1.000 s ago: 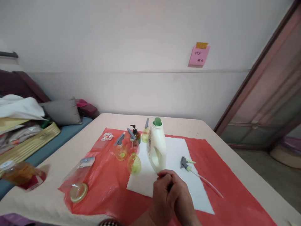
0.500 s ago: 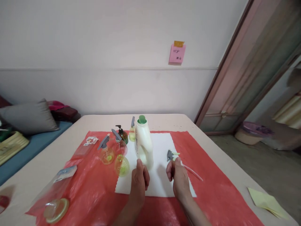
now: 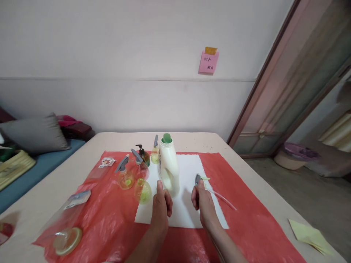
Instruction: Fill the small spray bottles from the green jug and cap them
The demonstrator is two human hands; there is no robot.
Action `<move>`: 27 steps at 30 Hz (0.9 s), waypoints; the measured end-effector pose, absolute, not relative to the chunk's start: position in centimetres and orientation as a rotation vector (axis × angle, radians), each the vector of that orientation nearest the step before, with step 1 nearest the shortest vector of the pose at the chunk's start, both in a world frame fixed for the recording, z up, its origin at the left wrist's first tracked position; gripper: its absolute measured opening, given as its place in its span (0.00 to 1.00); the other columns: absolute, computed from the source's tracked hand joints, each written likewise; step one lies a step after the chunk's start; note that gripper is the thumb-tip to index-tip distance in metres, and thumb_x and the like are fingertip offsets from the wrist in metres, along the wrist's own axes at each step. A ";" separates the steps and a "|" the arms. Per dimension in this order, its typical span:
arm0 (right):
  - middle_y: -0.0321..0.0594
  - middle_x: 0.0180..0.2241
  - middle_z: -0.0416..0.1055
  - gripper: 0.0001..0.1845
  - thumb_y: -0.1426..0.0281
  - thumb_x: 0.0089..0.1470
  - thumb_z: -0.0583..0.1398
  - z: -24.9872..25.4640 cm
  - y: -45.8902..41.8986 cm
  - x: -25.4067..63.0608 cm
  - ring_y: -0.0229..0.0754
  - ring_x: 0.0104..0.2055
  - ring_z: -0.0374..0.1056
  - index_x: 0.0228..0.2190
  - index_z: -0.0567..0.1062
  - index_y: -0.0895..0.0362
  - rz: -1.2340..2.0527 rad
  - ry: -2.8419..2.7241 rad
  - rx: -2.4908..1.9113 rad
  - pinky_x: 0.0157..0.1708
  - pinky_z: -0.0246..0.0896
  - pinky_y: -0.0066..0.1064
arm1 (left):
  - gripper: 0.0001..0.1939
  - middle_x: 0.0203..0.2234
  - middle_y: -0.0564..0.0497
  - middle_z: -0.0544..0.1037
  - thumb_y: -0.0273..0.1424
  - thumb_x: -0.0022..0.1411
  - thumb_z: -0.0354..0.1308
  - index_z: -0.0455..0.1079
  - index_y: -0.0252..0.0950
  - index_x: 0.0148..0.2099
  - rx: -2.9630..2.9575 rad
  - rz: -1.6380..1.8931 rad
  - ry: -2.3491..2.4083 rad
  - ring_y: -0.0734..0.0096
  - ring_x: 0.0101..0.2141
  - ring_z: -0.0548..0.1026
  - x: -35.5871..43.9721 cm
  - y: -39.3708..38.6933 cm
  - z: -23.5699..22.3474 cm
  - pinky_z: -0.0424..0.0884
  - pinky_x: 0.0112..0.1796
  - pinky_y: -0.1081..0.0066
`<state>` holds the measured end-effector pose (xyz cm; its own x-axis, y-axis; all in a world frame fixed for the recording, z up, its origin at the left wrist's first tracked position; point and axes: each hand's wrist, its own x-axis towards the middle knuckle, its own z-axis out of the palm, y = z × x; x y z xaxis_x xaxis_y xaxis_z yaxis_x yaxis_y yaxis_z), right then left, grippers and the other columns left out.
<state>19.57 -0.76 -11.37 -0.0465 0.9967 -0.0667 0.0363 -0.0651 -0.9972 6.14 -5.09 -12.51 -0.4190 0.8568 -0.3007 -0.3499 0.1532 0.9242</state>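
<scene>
My left hand hovers over the near part of a white paper sheet, thumb up and fingers curled in, holding nothing that I can see. Close beyond it stands a large cream jug with a handle, uncapped, its green spout showing. My right hand is in a like thumb-up fist at the sheet's right side. Just past that thumb lies a grey spray head, partly hidden, with a clear tube running right. Left of the jug is an open round yellowish bottle.
Spray bottles and a dark pump bottle stand at the left on a red plastic sheet. Clear packaging and a round lid lie farther left. Yellow paper rests near the right table edge.
My right hand has shifted slightly left and up, covering more of the spray head. My left hand has risen a little. The bottles stay in place; the view has tilted slightly.
</scene>
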 end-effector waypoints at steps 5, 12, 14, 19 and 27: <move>0.34 0.11 0.56 0.42 0.31 0.54 0.48 -11.6 -0.8 19.4 0.35 0.17 0.52 0.13 0.65 0.54 1.288 -1.225 -1.264 0.22 0.46 0.31 | 0.40 0.10 0.58 0.53 0.71 0.60 0.36 0.50 0.42 0.16 0.592 1.488 1.442 0.79 0.13 0.51 6.4 -5.2 -12.2 0.45 0.18 0.72; 0.37 0.16 0.65 0.39 0.31 0.48 0.57 -12.5 -0.2 19.0 0.37 0.20 0.58 0.18 0.72 0.55 1.316 -1.182 -1.240 0.23 0.53 0.32 | 0.35 0.14 0.56 0.61 0.63 0.64 0.44 0.60 0.40 0.20 0.849 1.605 1.640 0.74 0.19 0.61 2.7 -6.0 -10.7 0.60 0.25 0.71; 0.37 0.18 0.67 0.37 0.33 0.46 0.60 -12.8 0.0 19.0 0.38 0.21 0.59 0.20 0.72 0.55 1.321 -1.175 -1.223 0.24 0.55 0.32 | 0.29 0.18 0.56 0.64 0.60 0.62 0.50 0.62 0.41 0.26 0.851 1.688 1.757 0.72 0.22 0.64 -0.1 -6.2 -10.3 0.62 0.27 0.71; 0.41 0.21 0.73 0.36 0.34 0.46 0.61 -13.8 0.0 18.4 0.42 0.24 0.66 0.23 0.75 0.56 1.346 -1.254 -1.171 0.27 0.63 0.35 | 0.33 0.46 0.48 0.73 0.39 0.42 0.73 0.63 0.42 0.49 0.805 1.685 1.997 0.58 0.49 0.73 -6.7 -6.4 -11.7 0.70 0.49 0.63; 0.56 0.67 0.62 0.55 0.37 0.40 0.66 -17.4 -2.5 12.7 0.61 0.71 0.56 0.60 0.72 0.59 1.272 -1.513 -1.118 0.68 0.52 0.54 | 0.50 0.47 0.45 0.77 0.18 0.27 0.69 0.63 0.38 0.58 0.949 1.287 1.905 0.51 0.47 0.78 -8.2 -6.5 -16.3 0.73 0.46 0.60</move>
